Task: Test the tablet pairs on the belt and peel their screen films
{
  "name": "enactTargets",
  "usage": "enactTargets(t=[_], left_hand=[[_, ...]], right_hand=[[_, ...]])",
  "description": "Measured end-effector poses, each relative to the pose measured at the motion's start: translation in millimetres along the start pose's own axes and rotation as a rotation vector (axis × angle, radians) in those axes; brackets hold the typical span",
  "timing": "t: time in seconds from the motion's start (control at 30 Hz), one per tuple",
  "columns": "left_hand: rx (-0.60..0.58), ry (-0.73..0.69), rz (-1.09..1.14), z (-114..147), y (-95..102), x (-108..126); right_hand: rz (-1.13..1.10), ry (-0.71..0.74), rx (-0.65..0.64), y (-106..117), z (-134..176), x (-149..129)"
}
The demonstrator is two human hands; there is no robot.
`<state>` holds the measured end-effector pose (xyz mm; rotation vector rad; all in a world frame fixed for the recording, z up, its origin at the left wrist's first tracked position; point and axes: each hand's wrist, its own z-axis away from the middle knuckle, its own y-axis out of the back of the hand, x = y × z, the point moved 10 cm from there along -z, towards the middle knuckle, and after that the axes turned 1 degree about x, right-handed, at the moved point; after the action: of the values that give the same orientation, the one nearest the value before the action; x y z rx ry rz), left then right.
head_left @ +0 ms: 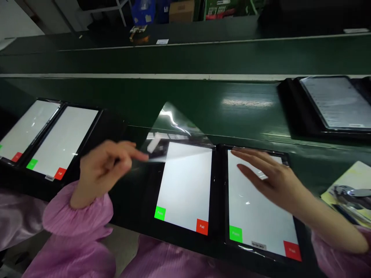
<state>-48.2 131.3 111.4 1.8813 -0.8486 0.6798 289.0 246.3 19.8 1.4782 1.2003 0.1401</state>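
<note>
My left hand [106, 170], slightly blurred, pinches the near left corner of a clear protective film [179, 123]. The film is lifted and bent, with a white tab on it. It rises over the top edge of a tablet [185, 185] whose white screen carries a green Pass box and a red Fail box. Over the upper part of a second tablet [261, 216], just to the right, is my right hand [269, 173], its fingers stretched out and holding nothing. Whether those fingers touch the glass I cannot tell. This tablet has the same boxes and a barcode label.
Two more lit tablets [65, 141] lie side by side at left. At the far right a tablet [339, 100] rests on a dark tray. Below it are a yellowish pad [359, 173] and a metal tool [352, 192]. Bins and a cardboard box [181, 11] stand behind the green bench [185, 90].
</note>
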Motion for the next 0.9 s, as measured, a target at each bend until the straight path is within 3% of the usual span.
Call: enactTargets(t=[0.13,0.2,0.27,0.37,0.47,0.57,0.67,0.77,0.9], left_hand=[[-0.551,-0.092,0.129,65,-47.8,6],[-0.679,-0.111,0.036,98,-64.1,-2],[-0.632,-0.113,-0.123,121,-70.7,-14],[-0.408,-0.068,-0.383,149,-71.4,-32],[-0.233,-0.054,-0.469,182,-75.5,-40],[-0.104,-0.003,-0.336,204,-73.3,-48],[0.042,0.116,-0.159,207,-55.8,-59],[0.126,0.102,-0.058,197,-36.0,-48],[-0.068,-0.162,0.008,185,-37.1,6]], right_hand=[[-0.672,-0.368,-0.329,-60,-5,-32],[-0.683,-0.394,-0.384,-78,-16,-40],[-0.414,-0.252,-0.326,-79,-32,-49],[-0.053,0.019,-0.244,-82,-37,-86],[0.055,0.312,-0.225,-92,-13,-146],[0.157,0.606,-0.161,-88,26,-199],[0.227,0.654,-0.159,-78,55,-210],[0.294,0.674,-0.168,-72,79,-204],[0.303,0.633,-0.129,-67,100,-193]])
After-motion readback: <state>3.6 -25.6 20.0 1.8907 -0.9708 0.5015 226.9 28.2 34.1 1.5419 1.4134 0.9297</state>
